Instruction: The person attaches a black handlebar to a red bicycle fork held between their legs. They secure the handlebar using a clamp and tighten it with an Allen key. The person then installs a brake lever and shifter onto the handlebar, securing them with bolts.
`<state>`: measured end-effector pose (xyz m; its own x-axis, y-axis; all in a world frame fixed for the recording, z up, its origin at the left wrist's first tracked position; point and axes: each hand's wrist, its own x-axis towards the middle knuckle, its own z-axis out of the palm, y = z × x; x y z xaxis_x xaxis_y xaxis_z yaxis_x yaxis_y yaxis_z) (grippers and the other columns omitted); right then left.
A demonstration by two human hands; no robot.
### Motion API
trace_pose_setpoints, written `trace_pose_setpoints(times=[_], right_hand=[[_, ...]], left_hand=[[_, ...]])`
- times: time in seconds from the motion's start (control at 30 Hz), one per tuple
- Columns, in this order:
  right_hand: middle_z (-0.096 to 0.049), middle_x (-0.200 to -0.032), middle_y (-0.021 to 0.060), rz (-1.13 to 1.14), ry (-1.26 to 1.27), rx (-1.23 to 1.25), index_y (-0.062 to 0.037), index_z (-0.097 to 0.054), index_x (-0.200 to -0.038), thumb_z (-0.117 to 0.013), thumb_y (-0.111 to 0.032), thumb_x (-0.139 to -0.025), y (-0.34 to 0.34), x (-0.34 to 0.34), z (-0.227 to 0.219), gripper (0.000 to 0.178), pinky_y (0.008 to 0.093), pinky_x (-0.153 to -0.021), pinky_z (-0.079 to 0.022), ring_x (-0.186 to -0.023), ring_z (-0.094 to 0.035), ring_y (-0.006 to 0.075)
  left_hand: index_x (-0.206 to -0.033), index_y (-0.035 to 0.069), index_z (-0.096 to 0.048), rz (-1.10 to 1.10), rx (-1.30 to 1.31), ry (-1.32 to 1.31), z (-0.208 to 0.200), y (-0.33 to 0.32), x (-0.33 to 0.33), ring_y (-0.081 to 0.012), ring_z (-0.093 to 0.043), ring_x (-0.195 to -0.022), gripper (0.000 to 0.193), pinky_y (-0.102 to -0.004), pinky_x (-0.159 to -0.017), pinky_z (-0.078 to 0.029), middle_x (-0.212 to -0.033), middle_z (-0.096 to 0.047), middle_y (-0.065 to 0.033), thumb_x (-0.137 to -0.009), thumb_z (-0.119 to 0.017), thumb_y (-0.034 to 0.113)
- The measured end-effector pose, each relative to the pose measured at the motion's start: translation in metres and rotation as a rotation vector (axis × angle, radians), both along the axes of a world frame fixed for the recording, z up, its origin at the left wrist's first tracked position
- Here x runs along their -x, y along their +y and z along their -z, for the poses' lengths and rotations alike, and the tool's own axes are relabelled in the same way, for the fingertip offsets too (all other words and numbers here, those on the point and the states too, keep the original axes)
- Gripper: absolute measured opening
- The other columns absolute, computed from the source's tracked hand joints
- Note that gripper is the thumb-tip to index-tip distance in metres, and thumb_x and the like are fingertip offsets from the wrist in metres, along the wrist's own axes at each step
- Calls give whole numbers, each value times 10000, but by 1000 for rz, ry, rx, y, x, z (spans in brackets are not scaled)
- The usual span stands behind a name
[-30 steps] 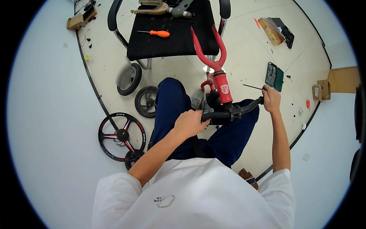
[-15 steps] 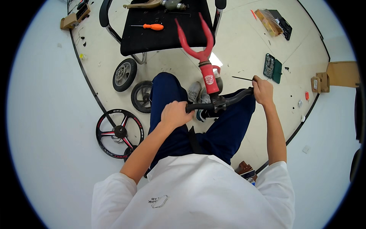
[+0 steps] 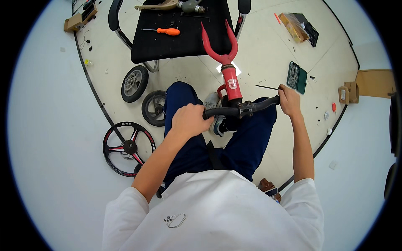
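A black bicycle handlebar [image 3: 222, 111] lies across my thighs. My left hand [image 3: 187, 122] is closed around its left end. At the other end is my right hand [image 3: 289, 100], closed on the bar with a thin dark rod [image 3: 266, 87] poking out leftward between its fingers; the rod's other end is hidden. A bolted stem clamp [image 3: 245, 109] joins the bar to a red head tube [image 3: 231, 83]. Beyond that, a red two-pronged fork [image 3: 220, 57] points away from me, its tips over the chair's edge.
Ahead stands a black chair [image 3: 167, 47] bearing an orange-handled screwdriver [image 3: 168, 32] and a beige part [image 3: 161, 6]. Two small wheels [image 3: 135, 83] and a larger three-spoke wheel [image 3: 109, 155] are at left. At right lie a green tool case [image 3: 301, 81] and cardboard boxes [image 3: 352, 92].
The red fork and head tube have turned and shifted slightly right, with the fork tips lower. The small red bracket now shows left of the tube instead of right. Both hands keep their grip.
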<state>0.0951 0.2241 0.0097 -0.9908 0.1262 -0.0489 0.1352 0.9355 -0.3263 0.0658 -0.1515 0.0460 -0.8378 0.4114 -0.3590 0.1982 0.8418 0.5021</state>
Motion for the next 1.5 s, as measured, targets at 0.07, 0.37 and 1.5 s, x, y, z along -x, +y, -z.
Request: trace_pose_setpoints(times=[0.07, 0.37, 1.5], right_hand=[[-656, -763, 227, 32, 1, -8, -27, -647, -885, -424, -269, -922, 0, 8, 3, 331, 527, -701, -470, -774, -639, 431], [-692, -995, 189, 94, 45, -30, -51, -683, -973, -388, -291, -946, 15, 26, 19, 381, 489, -799, -485, -976, -639, 380], [-660, -1180, 182, 104, -249, 77, -24, -672, -1055, -415, -281, -957, -39, -18, 22, 376, 426, -950, -460, -1112, -594, 370]], left_hand=[[-885, 66, -776, 24, 32, 33, -3, 0, 10, -389, -695, -777, 360, -458, -743, -567, -748, -690, -205, -778, -748, 408], [-883, 16, -743, 76, 51, 4, -9, 12, 53, -386, -704, -853, 418, -449, -783, -564, -874, -715, -214, -767, -729, 418], [-752, 30, -733, 177, 163, 135, -27, -25, 54, -392, -682, -715, 331, -458, -695, -566, -723, -684, -191, -728, -722, 360]])
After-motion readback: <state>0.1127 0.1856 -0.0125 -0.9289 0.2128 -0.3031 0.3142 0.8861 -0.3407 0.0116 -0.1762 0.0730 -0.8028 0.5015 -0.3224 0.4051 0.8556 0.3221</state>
